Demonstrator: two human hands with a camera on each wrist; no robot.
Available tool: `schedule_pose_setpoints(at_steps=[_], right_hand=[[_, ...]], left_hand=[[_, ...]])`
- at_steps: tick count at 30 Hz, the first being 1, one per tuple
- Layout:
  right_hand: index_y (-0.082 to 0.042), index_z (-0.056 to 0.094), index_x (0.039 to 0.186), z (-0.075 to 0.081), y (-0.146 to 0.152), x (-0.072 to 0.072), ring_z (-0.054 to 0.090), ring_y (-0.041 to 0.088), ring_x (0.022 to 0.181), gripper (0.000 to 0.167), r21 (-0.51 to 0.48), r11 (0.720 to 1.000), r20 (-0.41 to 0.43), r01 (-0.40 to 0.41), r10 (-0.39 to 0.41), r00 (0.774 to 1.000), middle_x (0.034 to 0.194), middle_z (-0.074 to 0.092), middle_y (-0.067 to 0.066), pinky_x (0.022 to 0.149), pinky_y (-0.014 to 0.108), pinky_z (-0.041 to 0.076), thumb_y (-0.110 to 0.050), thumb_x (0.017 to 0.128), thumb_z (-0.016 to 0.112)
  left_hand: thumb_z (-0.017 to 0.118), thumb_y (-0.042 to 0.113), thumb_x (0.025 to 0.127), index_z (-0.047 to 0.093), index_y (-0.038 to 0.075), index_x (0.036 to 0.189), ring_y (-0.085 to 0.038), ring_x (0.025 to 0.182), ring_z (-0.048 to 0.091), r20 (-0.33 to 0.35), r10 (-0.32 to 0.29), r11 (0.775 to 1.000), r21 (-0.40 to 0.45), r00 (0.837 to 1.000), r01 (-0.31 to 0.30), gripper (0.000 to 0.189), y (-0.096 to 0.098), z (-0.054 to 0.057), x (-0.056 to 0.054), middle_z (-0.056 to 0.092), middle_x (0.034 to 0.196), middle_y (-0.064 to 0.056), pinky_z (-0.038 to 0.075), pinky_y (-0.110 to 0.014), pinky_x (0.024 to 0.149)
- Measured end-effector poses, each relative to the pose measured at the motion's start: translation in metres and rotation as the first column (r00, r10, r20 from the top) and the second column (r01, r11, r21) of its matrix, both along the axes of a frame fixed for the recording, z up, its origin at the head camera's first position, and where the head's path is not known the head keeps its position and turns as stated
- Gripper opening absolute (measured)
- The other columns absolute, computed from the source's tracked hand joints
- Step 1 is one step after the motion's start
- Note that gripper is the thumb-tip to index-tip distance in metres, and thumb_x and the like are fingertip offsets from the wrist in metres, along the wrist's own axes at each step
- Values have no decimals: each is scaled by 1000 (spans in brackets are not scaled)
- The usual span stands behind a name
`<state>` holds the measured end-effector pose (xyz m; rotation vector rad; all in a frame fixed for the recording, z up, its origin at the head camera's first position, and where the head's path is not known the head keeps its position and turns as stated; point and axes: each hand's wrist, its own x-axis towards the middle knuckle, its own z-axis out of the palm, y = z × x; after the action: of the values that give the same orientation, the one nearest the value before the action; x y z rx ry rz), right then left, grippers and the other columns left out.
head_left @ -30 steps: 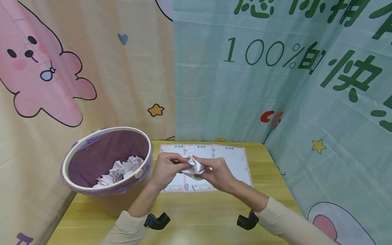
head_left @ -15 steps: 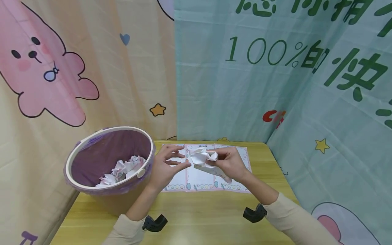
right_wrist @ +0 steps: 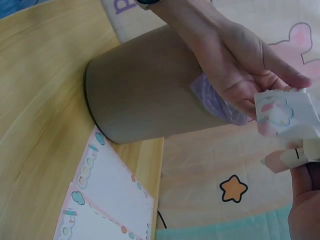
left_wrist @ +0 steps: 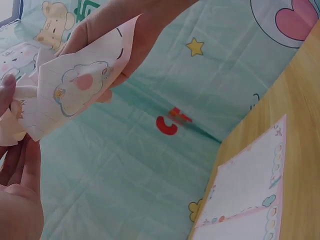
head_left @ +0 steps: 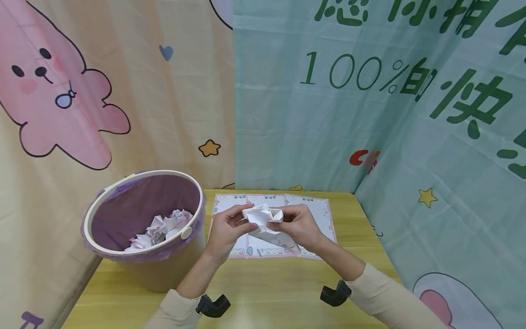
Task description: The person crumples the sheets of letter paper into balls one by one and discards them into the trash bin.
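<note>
First: Noted, against half a second ago: a return of the left hand (head_left: pixel 223 232) from just beside the crumpled sheet (head_left: pixel 260 218) to its left end.

Second: Confirmed. And the grips?

First: Pinching that left end between thumb and fingers with the left; gripping the right side with the right hand (head_left: pixel 301 226), thumb on the near face.

Second: And the position?

First: Raised off the table (head_left: pixel 279 292), overlapping the flat sheets (head_left: pixel 320 224) in the head view, well to the right of the bin (head_left: pixel 164 276). Only partly bunched, with a loose tail below the right hand; looser than the crumpled papers (head_left: pixel 164 227) in the bin.

Second: Judged as what step? Advice?

First: Probably mid-scrunch. Best to tuck that tail in first, then press inward from both ends, turning between squeezes. Better to use palms than fingertips, against springing back.

Second: Risks?

First: Likely to tear if pulled apart by the pinched edges.
</note>
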<state>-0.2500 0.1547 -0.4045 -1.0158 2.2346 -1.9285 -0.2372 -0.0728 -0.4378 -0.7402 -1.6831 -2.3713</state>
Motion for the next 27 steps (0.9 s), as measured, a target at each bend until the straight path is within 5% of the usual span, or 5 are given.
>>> schedule_pose_setpoints(at_steps=[6, 10, 18, 21, 27], right_hand=[[10, 73, 117, -2, 0, 1, 75, 19, 86, 31, 143, 986, -239, -80, 113, 965, 103, 76, 19, 71, 34, 63, 14, 87, 75], [7, 77, 110, -5, -8, 3, 76, 22, 87, 25, 119, 992, -340, 42, 1, 941, 99, 76, 17, 73, 33, 62, 13, 85, 77], [4, 81, 96, -14, -19, 14, 76, 24, 79, 17, 104, 955, -141, 279, -263, 954, 92, 77, 15, 72, 31, 62, 14, 83, 78], [3, 81, 94, -16, -19, 15, 76, 25, 80, 15, 120, 945, -67, 305, -299, 952, 91, 76, 15, 73, 31, 62, 13, 82, 80], [6, 79, 99, -25, -15, 4, 76, 29, 85, 18, 116, 949, -18, 294, -294, 956, 96, 76, 18, 75, 34, 62, 13, 83, 79]], left_hand=[[76, -18, 82, 68, -20, 106, -11, 76, 63, -84, 124, 992, 28, 989, -122, 25, -1, 1, -2, 72, 92, -3, 54, -18, 65], [74, -23, 80, 71, -17, 95, -10, 73, 66, -153, 190, 982, 35, 970, -187, 16, 4, 4, -5, 72, 85, -6, 55, -18, 64], [81, -18, 78, 79, -4, 82, -15, 59, 65, -451, 311, 915, -95, 836, -392, 15, 18, 5, -7, 72, 74, -13, 54, -19, 55], [81, -17, 79, 80, -3, 85, -21, 58, 66, -508, 308, 897, -128, 804, -424, 15, 20, 1, -9, 72, 74, -11, 56, -22, 54], [78, -14, 84, 79, -6, 103, -24, 74, 72, -508, 192, 893, -264, 840, -364, 21, 10, -7, -14, 75, 87, -10, 62, -27, 69]])
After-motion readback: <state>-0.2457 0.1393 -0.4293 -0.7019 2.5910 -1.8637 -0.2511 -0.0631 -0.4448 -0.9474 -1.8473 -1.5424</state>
